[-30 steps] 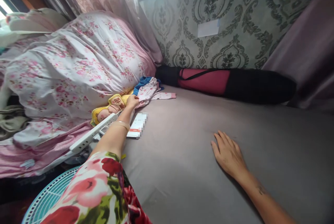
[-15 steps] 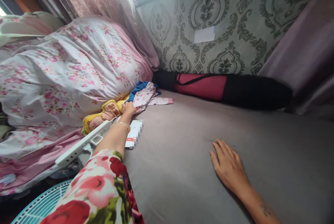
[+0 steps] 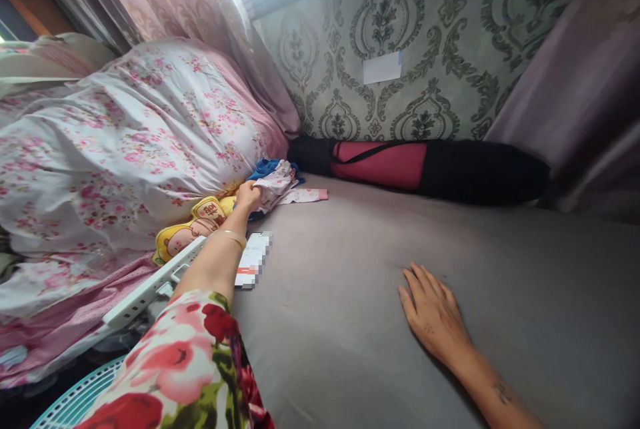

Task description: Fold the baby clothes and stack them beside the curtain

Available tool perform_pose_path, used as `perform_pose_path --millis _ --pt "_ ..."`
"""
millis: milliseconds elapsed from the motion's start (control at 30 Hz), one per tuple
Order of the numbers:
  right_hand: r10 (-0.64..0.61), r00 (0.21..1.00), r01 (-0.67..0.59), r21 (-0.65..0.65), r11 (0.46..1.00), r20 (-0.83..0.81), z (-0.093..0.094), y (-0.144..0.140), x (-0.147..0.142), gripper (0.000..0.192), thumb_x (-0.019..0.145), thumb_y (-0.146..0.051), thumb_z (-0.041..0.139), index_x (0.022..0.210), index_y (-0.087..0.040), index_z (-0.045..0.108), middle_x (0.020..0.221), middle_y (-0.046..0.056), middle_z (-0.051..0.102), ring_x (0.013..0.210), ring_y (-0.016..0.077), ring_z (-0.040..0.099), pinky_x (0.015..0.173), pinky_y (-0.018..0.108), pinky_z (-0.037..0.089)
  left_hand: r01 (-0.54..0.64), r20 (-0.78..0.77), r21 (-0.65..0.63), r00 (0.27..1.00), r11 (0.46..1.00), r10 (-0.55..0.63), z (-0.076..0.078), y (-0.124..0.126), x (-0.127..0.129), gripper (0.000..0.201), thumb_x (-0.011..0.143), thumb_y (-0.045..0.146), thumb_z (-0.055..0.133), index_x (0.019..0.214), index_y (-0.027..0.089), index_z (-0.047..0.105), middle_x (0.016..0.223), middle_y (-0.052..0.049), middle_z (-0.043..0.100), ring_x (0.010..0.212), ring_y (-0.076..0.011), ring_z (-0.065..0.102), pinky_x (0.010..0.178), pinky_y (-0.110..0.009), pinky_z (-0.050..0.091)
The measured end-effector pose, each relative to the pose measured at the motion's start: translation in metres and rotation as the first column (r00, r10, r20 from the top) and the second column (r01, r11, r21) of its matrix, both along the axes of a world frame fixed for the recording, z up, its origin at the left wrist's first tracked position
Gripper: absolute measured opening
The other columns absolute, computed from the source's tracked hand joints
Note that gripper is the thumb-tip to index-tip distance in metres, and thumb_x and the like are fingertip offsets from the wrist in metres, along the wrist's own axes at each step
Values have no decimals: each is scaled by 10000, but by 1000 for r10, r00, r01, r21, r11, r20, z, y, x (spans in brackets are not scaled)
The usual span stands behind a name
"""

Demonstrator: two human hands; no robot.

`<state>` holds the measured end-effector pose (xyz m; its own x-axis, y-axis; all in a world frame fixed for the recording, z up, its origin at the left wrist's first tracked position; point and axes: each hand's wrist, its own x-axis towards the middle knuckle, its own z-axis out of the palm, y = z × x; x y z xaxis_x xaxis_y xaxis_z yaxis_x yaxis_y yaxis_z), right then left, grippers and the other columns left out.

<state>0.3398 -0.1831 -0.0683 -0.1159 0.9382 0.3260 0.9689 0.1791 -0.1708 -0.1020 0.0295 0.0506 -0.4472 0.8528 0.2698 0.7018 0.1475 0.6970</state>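
My left hand (image 3: pixel 249 196) reaches far across the bed and grips a small pink-printed white garment (image 3: pixel 278 182), which lies over a blue cloth (image 3: pixel 265 168). A gold bangle sits on that wrist. Just left of the hand lies a yellow cartoon cushion (image 3: pixel 190 227). A phone (image 3: pixel 253 260) rests on the sheet beside my forearm. My right hand (image 3: pixel 434 314) lies flat, palm down and fingers apart, on the grey-brown bed sheet (image 3: pixel 360 296), holding nothing.
A big floral duvet (image 3: pixel 125 156) is heaped on the left, with a white power strip (image 3: pixel 150 286) below it. A rolled pink and black mat (image 3: pixel 425 166) lies along the patterned wall. A teal fan grille (image 3: pixel 75 399) shows at bottom left.
My left hand has closed on the small garment and lifted it slightly. The view has shifted a little; my right hand stays flat on the sheet.
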Motion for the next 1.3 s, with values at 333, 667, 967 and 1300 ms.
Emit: perform_pose_path --millis 333,667,967,1300 --pt "-5 999 5 -14 1000 32 2 0 0 539 938 -379 272 1300 -120 575 1423 132 500 1322 284 434 1074 455 343 130 547 353 775 926 -318 42 23 54 536 616 92 578 1150 131 596 818 -1 671 691 -117 601 718 -247 493" --pt "2 1000 -2 -3 1000 30 5 -2 -2 509 949 -341 308 1301 -85 572 1416 148 506 1313 294 443 1070 463 348 481 709 469 296 741 -640 49 -6 138 244 589 149 634 831 125 637 661 24 631 589 -116 568 593 -222 456" --pt "63 974 -58 31 998 -218 4 -3 5 458 956 -357 344 1283 -124 567 1350 154 565 1284 287 485 1070 487 359 744 614 268 358 612 -703 26 -69 233 356 568 203 579 889 116 705 711 -1 665 616 -127 564 559 -208 419" --pt "48 723 96 168 981 -689 34 -4 1 466 878 -459 505 1247 -174 518 1179 145 640 1097 277 611 938 436 481 950 412 87 241 301 -879 20 -147 308 369 674 177 505 972 147 721 951 -24 695 926 -184 614 807 -234 471"
